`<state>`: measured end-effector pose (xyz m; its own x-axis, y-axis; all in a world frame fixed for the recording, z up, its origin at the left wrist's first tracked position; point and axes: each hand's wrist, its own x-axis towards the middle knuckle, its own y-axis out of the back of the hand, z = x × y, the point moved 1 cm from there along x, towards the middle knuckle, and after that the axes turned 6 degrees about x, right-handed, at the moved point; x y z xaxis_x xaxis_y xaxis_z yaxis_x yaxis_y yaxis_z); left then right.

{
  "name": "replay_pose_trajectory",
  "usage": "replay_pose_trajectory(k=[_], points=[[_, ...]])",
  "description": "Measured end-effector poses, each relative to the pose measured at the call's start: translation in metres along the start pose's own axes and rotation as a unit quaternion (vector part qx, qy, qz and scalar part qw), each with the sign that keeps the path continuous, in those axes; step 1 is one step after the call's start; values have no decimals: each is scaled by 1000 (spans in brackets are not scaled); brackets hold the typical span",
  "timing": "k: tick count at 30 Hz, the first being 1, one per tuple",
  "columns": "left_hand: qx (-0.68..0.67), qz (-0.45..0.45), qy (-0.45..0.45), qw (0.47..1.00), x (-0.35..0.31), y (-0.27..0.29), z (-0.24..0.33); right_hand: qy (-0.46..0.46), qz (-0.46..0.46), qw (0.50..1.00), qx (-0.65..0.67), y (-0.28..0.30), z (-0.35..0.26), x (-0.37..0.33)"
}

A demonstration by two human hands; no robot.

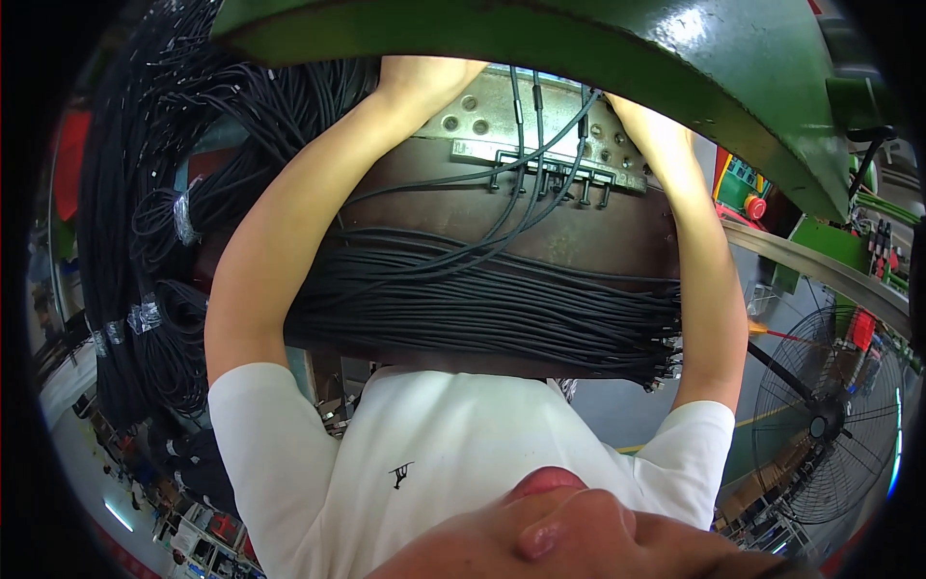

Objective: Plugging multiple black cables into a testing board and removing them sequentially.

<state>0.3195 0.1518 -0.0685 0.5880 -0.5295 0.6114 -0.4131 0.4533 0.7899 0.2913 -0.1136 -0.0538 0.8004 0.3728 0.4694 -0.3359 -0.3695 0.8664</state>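
Observation:
Both my arms reach forward beneath a curved green machine frame (540, 29). It hides the fingers of my left hand (434, 77) and my right hand (632, 111), so their grip cannot be seen. Between them lies a grey metal plate (468, 118) with round holes. Along its near edge runs a black toothed rack (552, 170), with several black cables (522, 121) passing over it and up under the frame. Thicker dark sleeves show on these cables. Closer to my body, a broad bundle of black cables (482, 301) lies crosswise on the brown work surface (588, 241).
Large hanks of black cable (145, 222) hang at the left, some bound with clear wrap (184, 214). At the right are a control box with a red push button (755, 206), a metal rail (820, 256) and a black caged fan (820, 425).

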Motion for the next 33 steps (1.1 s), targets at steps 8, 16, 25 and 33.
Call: replay_pose_trajectory(k=[8,16,25,33], points=[[-79,-158,118,977,8,20,12,-150,-103,971,155,39,-20,3],[-462,-621,154,614,-161,223,106,-414,333,842,99,175,-38,-277],[-8,-352,286,891,-306,146,122,-382,-92,903,172,34,-108,-408],[-76,-313,341,883,-297,151,122,-454,1,845,282,45,-119,-378]])
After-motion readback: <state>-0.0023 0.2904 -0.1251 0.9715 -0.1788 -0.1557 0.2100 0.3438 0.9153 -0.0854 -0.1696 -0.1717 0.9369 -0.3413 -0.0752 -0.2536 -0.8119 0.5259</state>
